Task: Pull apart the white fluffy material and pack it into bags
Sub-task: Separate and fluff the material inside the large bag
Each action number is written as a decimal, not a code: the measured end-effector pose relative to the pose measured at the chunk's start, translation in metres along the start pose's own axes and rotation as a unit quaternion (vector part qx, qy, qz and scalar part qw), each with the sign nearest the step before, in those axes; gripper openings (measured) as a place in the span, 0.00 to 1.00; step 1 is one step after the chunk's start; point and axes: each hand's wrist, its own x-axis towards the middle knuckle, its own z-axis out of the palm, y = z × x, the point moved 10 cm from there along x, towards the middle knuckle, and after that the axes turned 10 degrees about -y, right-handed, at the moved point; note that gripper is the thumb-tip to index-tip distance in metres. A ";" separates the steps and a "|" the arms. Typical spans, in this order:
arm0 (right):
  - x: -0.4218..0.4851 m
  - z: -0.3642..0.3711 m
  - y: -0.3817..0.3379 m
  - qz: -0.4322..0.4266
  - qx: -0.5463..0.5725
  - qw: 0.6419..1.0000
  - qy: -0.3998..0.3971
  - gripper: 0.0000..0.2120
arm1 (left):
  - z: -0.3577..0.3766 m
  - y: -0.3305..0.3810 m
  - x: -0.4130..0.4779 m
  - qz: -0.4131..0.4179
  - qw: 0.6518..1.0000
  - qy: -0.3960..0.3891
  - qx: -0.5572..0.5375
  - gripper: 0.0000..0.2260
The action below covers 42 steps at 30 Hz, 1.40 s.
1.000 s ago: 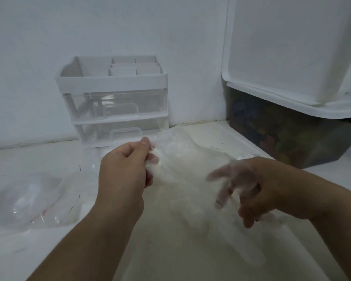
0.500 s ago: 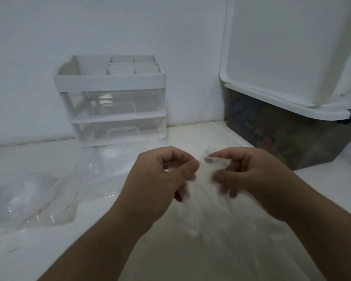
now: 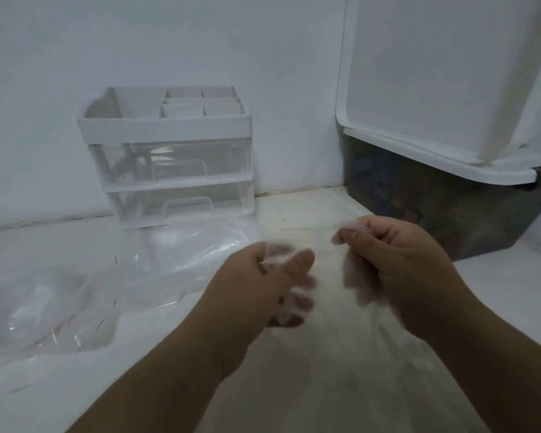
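— Which step?
— Opening the clear plastic bag (image 3: 334,345), I'd judge: left hand (image 3: 263,285) and right hand (image 3: 397,270) each pinch its rim above the table (image 3: 75,385)
— The white fluff?
— Seemingly inside, too hazy to tell; next, spread the mouth wider

Dim, even, grey-blue light with no hard shadows. The dark bin (image 3: 444,220) under the white lid (image 3: 434,73) is underexposed. Small glints mark the clear plastic sheets (image 3: 60,314) at left. Motion blur smears the fingers (image 3: 297,301) of the left hand (image 3: 263,282) and the right hand (image 3: 397,270), and the bag (image 3: 341,354) they pinch fades to haze. Straight edges bow near the frame borders.
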 end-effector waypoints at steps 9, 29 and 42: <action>-0.008 -0.035 0.000 0.026 0.017 0.989 0.145 0.15 | -0.028 0.008 0.000 0.051 0.988 0.092 0.111 0.10; -0.001 0.009 0.001 0.006 0.019 0.997 -0.070 0.05 | -0.025 0.007 0.001 0.024 0.998 0.053 -0.010 0.14; 0.011 -0.088 0.036 0.144 -0.147 0.978 0.017 0.07 | -0.064 0.029 -0.005 0.107 0.968 0.181 0.140 0.16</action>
